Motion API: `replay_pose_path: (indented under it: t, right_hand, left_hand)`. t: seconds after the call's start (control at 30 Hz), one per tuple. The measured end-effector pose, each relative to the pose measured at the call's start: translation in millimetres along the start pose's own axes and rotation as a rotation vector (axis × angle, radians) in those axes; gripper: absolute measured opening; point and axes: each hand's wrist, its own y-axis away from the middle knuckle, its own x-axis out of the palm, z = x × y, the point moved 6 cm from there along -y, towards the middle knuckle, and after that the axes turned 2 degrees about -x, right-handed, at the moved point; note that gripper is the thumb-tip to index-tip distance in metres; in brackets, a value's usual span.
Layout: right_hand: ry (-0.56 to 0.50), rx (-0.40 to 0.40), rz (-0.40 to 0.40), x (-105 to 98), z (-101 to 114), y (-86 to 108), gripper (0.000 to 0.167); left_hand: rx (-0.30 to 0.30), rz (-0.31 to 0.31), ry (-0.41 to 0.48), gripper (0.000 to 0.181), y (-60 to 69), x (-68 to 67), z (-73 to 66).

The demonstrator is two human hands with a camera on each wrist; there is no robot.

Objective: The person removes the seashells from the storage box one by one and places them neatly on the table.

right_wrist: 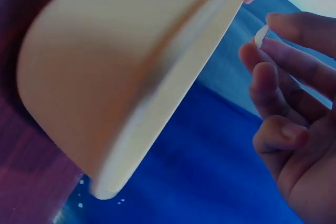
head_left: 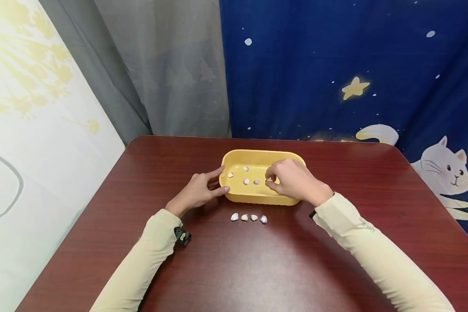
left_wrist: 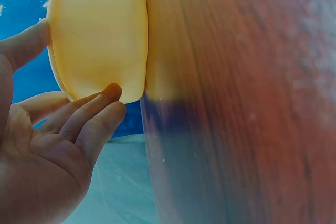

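Observation:
A yellow container point(head_left: 262, 199) stands on the table, with several small pale shells inside, one of them a shell point(head_left: 246, 181) near the middle. My left hand point(head_left: 195, 190) grips its left end, thumb on the near rim corner; in the left wrist view the hand point(left_wrist: 58, 145) has its fingertips against the container wall point(left_wrist: 100, 35). My right hand point(head_left: 296, 180) is over the container's right part. In the right wrist view the hand point(right_wrist: 299, 87) pinches a small white shell point(right_wrist: 261, 36) between thumb and fingertip, beside the container wall point(right_wrist: 79, 77).
Several shells lie in a row on the table just in front of the container, one a shell point(head_left: 235, 217) at the row's left end. The dark red table point(head_left: 234, 268) reaches back to grey and blue curtains point(head_left: 296, 65).

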Motion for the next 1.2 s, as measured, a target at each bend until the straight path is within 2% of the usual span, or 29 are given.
replay_pose_path:
  t: [0.2, 0.4, 0.7, 1.2]
  right_hand:
    - [-0.036, -0.025, -0.087, 3.2, 3.8, 16.0, 0.004]
    - [-0.050, -0.056, -0.099, 8.9, 12.7, 28.6, 0.002]
    - [0.020, -0.098, -0.119, 9.3, 23.8, 42.5, 0.005]
    - [0.068, -0.147, -0.014, 24.7, 34.2, 53.4, 0.028]
  left_hand:
    - [0.006, 0.004, 0.009, 0.079, -1.1, 0.3, -1.7]
    - [0.003, 0.008, 0.016, 0.079, -0.9, 1.0, -2.0]
    - [-0.004, 0.009, 0.013, 0.080, -0.2, 1.2, -1.2]
    - [0.002, -0.001, 0.007, 0.079, -0.4, -0.2, 1.2]
